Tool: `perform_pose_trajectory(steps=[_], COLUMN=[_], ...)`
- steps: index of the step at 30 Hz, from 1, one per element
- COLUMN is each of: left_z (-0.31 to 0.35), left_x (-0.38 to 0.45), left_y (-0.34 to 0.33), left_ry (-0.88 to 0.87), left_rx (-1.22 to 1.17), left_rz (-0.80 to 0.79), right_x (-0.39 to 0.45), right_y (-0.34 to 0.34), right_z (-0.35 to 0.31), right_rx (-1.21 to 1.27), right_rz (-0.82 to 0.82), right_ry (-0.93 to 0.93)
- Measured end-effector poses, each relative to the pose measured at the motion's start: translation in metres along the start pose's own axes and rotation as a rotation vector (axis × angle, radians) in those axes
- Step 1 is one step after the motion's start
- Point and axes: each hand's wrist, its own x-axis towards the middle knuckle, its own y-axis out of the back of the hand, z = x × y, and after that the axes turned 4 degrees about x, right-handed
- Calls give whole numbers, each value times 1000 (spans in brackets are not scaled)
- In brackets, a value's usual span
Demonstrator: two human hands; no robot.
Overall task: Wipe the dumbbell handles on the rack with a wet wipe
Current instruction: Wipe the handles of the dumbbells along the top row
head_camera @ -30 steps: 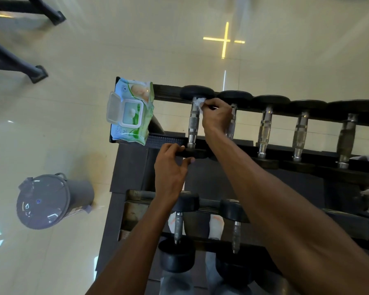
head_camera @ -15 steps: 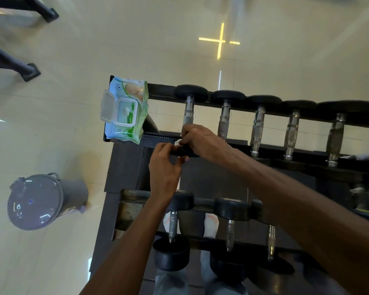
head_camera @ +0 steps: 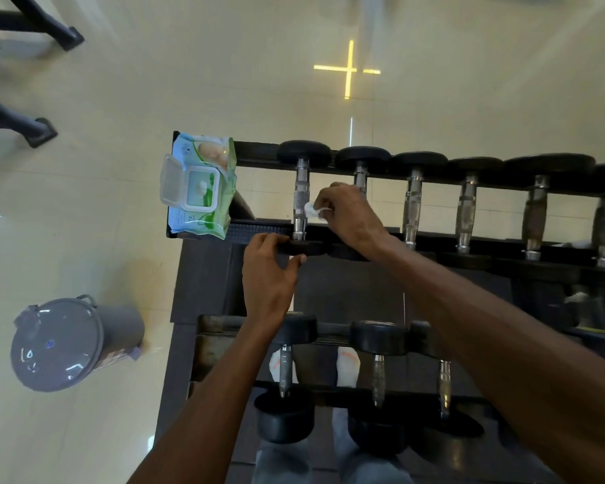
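Observation:
A black dumbbell rack (head_camera: 259, 150) carries a top row of several dumbbells with chrome handles. My right hand (head_camera: 346, 214) pinches a small white wet wipe (head_camera: 311, 209) against the right side of the leftmost dumbbell's handle (head_camera: 301, 200), about halfway along it. My left hand (head_camera: 268, 274) grips the near black head (head_camera: 303, 246) of that same dumbbell, thumb under its edge. The second dumbbell's handle (head_camera: 360, 176) is mostly hidden behind my right hand.
An open pack of wet wipes (head_camera: 200, 186) lies on the rack's left end. A grey lidded bin (head_camera: 63, 344) stands on the tiled floor at the left. A lower row of three dumbbells (head_camera: 378, 372) sits beneath my arms. Black equipment legs (head_camera: 39, 131) stand far left.
My right hand slid the wipe from the far end of the handle down to the near head, then back up to the middle. My left hand stayed on the near head.

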Motion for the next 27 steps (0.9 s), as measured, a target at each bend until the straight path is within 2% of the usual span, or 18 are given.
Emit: perform_pose_trajectory(steps=[4,8,11,14,17,19,22,27], left_z=[17,37,50,57,57,59,61,62], left_x=[-12,-20,-25,-25,-24,-25,-27,-30], left_y=[-8,-31,-50,-61,-68,-69,-75,-80], left_ry=[-139,-222,-192,-111,-54,-32,-36,-9], left_rx=[61,70,40,-18,-12,-5,65,13], left_rz=[-24,-93,-147,-116,-74,-60,-32,13], right_x=[-10,-21,-26,-32,-46,-48,-35,-40], right_y=[26,45,52,48,42,42,40,44], right_z=[9,30,43,48,47,45,46,69], right_rx=[103,-43,-152,-219,-325,-302,-284,-292], right_rz=[19,34,-16,-93,-287,-370,-420,-419], right_ry=[-39,-22,31,164,273,267,313,412])
